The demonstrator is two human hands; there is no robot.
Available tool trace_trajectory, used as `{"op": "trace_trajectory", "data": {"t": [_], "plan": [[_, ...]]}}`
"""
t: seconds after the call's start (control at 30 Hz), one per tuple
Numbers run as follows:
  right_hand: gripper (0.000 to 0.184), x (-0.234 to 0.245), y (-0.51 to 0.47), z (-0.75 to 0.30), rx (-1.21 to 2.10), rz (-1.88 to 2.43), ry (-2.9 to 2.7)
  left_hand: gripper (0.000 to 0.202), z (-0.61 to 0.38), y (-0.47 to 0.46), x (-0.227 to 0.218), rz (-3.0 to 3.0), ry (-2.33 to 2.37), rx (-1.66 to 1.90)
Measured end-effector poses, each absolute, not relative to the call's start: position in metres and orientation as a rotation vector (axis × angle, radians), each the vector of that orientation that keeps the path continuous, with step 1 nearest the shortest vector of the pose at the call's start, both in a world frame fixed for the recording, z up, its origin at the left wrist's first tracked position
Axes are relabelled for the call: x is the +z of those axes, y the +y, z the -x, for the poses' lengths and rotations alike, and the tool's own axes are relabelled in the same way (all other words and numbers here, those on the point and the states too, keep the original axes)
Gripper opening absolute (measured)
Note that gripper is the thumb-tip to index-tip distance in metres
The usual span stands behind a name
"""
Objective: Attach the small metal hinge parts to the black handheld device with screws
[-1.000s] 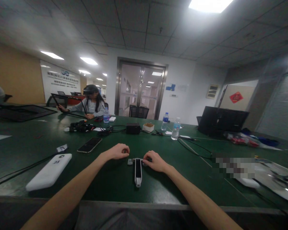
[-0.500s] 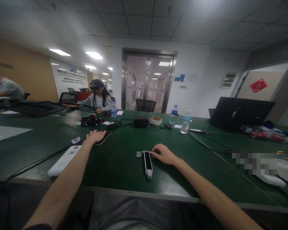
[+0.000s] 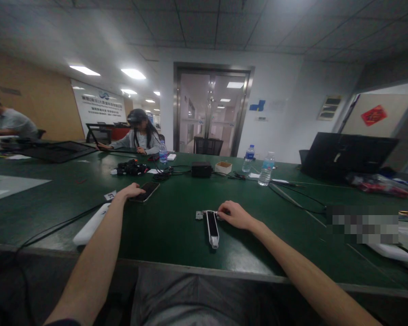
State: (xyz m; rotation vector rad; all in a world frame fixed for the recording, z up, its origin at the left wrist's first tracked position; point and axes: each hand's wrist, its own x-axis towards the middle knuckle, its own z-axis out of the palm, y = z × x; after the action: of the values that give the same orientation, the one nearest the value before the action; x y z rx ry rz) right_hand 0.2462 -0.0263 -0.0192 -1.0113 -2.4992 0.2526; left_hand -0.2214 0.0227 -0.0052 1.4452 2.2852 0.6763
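Observation:
A smartphone (image 3: 150, 188) lies screen up on the green table. My left hand (image 3: 129, 192) is at its left end, with fingers closed about the edge and the thumb side over the screen. A narrow black object with a white rim and a tapered pale tip (image 3: 212, 226) lies nearer to me. At its far end, a small grey metal piece (image 3: 199, 215) sticks out to the left. My right hand (image 3: 236, 215) is curled at the far right end of this object, its fingertips pinching a small part there that they mostly hide.
A white power bank-like case (image 3: 90, 226) and a black cable lie beside my left forearm. Farther back are a black box (image 3: 201, 170), an open carton (image 3: 223, 167), water bottles (image 3: 266, 170) and tangled black gear (image 3: 131, 167). A monitor (image 3: 348, 156) stands right. A person (image 3: 143, 133) sits opposite.
My left hand has drawn back leftward, uncovering more of the phone's screen. My right hand stays at the narrow object. The person opposite has raised a dark frame. The view has shifted slightly.

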Motion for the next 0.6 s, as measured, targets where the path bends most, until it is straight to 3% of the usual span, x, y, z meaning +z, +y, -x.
{"op": "trace_trajectory", "data": {"t": [0.6], "plan": [[0.022,-0.0227,-0.0226,-0.2495,0.264,1.017,-2.504,0.057,0.2152,0.0254,-0.0094,-1.337,2.352,0.785]]}}
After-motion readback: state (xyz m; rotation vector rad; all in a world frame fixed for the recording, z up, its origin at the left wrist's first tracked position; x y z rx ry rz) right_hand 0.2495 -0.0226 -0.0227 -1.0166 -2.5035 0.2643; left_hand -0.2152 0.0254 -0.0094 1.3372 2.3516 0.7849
